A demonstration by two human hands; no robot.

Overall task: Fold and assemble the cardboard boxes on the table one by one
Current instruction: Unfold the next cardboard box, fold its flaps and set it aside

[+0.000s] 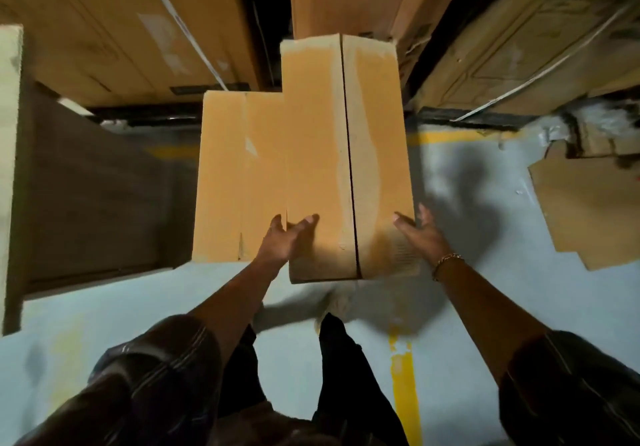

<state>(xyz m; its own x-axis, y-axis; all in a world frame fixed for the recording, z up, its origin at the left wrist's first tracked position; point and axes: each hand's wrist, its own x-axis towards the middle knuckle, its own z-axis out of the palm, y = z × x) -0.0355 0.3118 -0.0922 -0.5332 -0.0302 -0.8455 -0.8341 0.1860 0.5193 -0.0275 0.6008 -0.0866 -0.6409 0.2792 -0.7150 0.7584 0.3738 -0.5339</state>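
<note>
- Head camera, counting first: two hands, both mine. My left hand (287, 237) lies with its fingers spread and nearly straight over the near left corner of the tall box (346, 154), thumb at its left edge.
- My right hand (420, 234) is flat and wide, fingers straight, at the near right edge of the same box. Neither hand is curled around anything.
- One bracelet (446, 262) sits on my right wrist.
- Two closed boxes stand in front of me. The tall box is between my hands and runs away from me, with one dark seam down its top.
- The lower box (239, 175) stands just beside it on its left, touching its side, beyond my left hand.
- At least three large cartons (114, 29) rise behind them, all cut off by the top of the frame.
- One flattened cardboard piece (585, 210) lies on the floor (467, 307) to the right, well apart from the boxes.
- Two yellow stripes (403, 376) mark the floor.
- Hard to tell: both hands and the box's near end are blurred, so I cannot say whether my right palm actually touches it. The box hides most of my shoe (332, 307). The dark brown surface (93, 185) at left I cannot identify.
</note>
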